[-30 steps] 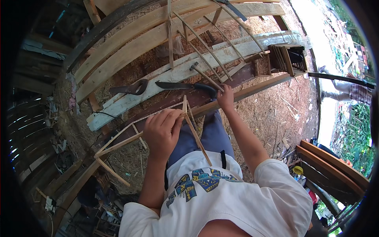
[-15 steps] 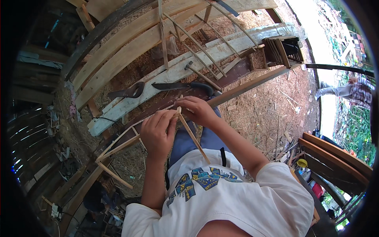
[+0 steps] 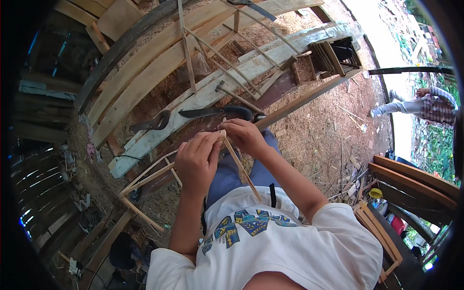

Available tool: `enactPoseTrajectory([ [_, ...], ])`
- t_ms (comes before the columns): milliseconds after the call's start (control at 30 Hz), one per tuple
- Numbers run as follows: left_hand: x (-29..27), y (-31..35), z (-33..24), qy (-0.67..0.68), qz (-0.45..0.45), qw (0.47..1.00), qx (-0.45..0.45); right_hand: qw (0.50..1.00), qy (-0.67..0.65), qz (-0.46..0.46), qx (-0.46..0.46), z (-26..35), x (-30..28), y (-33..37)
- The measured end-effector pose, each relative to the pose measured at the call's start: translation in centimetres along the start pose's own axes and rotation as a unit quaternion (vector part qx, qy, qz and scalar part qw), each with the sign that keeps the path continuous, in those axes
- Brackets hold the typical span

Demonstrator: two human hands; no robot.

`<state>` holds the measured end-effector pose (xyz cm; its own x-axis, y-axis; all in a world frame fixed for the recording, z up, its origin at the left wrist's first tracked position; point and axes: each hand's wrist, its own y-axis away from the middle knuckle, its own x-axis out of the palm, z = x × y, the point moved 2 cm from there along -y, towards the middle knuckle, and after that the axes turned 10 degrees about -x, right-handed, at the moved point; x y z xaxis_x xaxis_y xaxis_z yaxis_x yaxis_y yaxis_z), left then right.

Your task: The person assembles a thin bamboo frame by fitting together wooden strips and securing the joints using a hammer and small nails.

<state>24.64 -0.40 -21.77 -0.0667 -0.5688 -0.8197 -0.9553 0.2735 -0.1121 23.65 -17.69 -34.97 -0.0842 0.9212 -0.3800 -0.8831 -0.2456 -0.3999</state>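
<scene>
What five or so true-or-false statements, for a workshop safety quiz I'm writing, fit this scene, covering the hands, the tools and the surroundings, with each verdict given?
1. The left hand and the right hand are both at a thin wooden frame. True.
2. The hammer and the knife lie beyond the hands. True.
3. The knife's blade points to the right of the picture. False: it points left, with the black handle at its right end.
4. The hammer is in the left hand. False: that hand grips the frame.
5. Another person is at the right of the view. True.
6. The white T-shirt has a blank front. False: it bears a blue and yellow print.
</scene>
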Motion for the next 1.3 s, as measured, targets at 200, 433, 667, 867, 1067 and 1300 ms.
enactPoseTrajectory([
  [200,1.7,-1.8,-2.1,-0.017,0.022,0.999,-0.016,1.000,-0.001,0.019,-0.001,-2.0,-2.6,0.0],
  [433,3.3,-3.6,-4.1,-0.003,0.034,0.998,-0.056,0.999,-0.048,0.017,0.001,-3.1,-5.1,-0.4],
  [667,4.0,-4.1,-5.5,-0.012,0.014,0.999,-0.048,0.997,-0.066,0.039,-0.006,-4.3,-6.4,-0.6],
  [867,3.9,-3.8,-6.1,-0.039,0.024,0.996,-0.074,0.996,-0.064,0.057,-0.017,-4.3,-6.9,-0.8],
  [1067,4.4,-3.5,-6.4,-0.061,0.004,0.995,-0.077,0.995,-0.037,0.093,-0.005,-4.0,-7.9,-1.2],
  [1300,4.8,-3.8,-6.3,-0.060,-0.006,0.996,-0.069,0.999,-0.009,0.039,0.037,-6.1,-11.0,0.1],
])
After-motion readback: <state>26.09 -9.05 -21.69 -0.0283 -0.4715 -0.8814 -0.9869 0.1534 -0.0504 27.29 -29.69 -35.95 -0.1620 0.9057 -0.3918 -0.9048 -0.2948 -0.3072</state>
